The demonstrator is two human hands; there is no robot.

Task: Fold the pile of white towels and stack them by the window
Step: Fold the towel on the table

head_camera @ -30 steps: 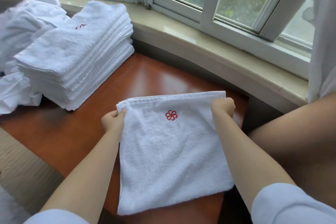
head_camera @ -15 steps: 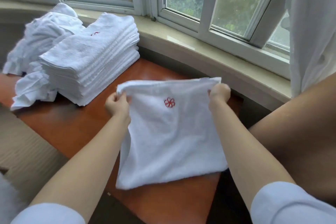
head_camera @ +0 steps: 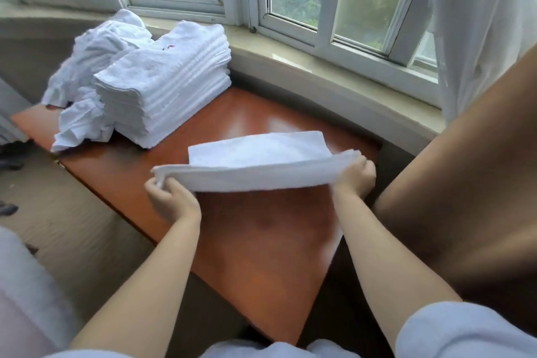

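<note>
Here, both hands over desk (head_camera: 261, 241): left hand (head_camera: 171, 200) & right hand (head_camera: 353, 179) each pinch corner of towel (head_camera: 255, 163), far half draped on desk; folded stack (head_camera: 165, 90) near window, w/ unfolded pile (head_camera: 87, 73) beside.

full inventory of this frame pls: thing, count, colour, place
towel in hand: 1, white, held above the table centre
folded stack: 1, white, table's far left, by the sill
unfolded pile: 1, white, left of and behind the stack
table: 1, reddish-brown, under the window
window sill: 1, beige, behind the table
curtain: 1, white, upper right
left hand: grips the towel's left end
right hand: grips the towel's right end
</note>
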